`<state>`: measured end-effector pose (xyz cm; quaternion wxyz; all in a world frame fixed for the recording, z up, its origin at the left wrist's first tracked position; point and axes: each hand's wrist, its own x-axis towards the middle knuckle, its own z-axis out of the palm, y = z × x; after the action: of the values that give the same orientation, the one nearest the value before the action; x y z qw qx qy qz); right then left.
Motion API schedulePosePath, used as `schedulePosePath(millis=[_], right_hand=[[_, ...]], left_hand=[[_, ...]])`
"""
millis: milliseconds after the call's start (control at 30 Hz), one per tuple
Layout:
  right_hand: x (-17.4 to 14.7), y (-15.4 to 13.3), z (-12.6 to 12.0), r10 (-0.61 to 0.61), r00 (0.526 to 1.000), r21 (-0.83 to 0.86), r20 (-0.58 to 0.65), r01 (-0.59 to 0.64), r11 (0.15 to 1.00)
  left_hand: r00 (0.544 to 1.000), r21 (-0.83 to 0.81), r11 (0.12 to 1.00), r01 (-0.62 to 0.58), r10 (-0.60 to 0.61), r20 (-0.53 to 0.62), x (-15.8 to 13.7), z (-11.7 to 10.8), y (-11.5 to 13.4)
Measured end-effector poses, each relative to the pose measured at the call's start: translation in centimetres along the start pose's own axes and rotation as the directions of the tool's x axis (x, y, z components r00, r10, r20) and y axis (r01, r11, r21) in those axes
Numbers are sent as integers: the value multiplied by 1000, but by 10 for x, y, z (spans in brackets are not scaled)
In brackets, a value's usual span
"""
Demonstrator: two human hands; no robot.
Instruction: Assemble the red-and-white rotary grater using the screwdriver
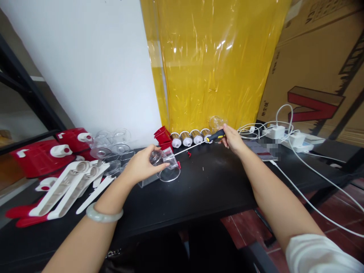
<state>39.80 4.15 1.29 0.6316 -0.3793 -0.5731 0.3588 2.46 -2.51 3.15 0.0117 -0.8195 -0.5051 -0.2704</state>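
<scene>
Black-and-yellow screwdriver handle (215, 135), colourless container (172, 163), black tabletop (199, 185).

Can see a tangle of white cables (283, 105) by some white plugs (275, 132), big cardboard box (307, 68) behind, shiny yellow sheet (216, 68) alongside.

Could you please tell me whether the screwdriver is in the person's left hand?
No, the right hand grips the screwdriver by its handle, while the left hand holds a clear plastic part.
</scene>
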Motion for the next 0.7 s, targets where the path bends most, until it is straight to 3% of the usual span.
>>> schedulePosePath(millis=[200,400,567,700], right_hand=[[0,-2,0,-14,997,141,80,2,990],[0,0,0,10,999,18,35,-10,1000],[-1,-3,0,-29,996,177,82,14,984],[-1,0,-1,-39,999,27,-19,40,999]], left_hand=[[1000,-32,999,-6,6,-12,-1,-1,0],[1000,-20,1000,0,0,-8,-2,-1,1],[1000,-26,1000,-1,1,-1,-2,-1,1],[1000,-25,1000,-1,1,-2,-2,-1,2]])
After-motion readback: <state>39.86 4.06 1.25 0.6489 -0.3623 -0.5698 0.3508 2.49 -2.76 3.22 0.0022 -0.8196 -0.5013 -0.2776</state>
